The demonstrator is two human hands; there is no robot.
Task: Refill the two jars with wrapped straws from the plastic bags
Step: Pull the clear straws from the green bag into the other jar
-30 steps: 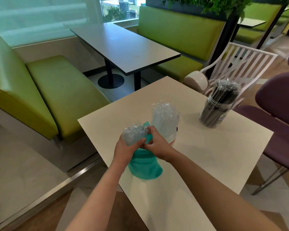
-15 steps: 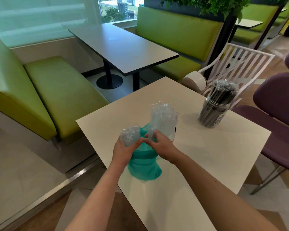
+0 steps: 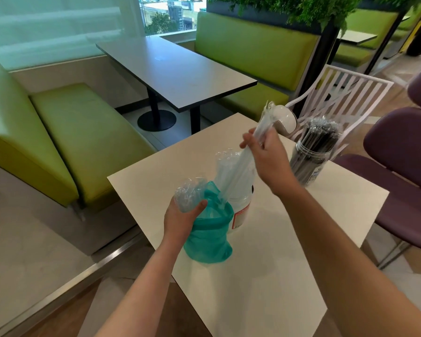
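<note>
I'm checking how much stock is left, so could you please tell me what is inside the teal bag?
Clear wrapped straws stick out of the teal bag, and the right hand is drawing some out. The left hand grips its mouth. The bag hides how many remain.

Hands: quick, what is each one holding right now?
Left hand: grips the teal bag at its top.
Right hand: holds clear wrapped straws, lifted from the bag.

Teal plastic bag [image 3: 208,235]; clear-wrapped straws [image 3: 243,161]; black straws in jar [image 3: 312,152]; cream table [image 3: 265,251]; green benches [image 3: 83,132].
</note>
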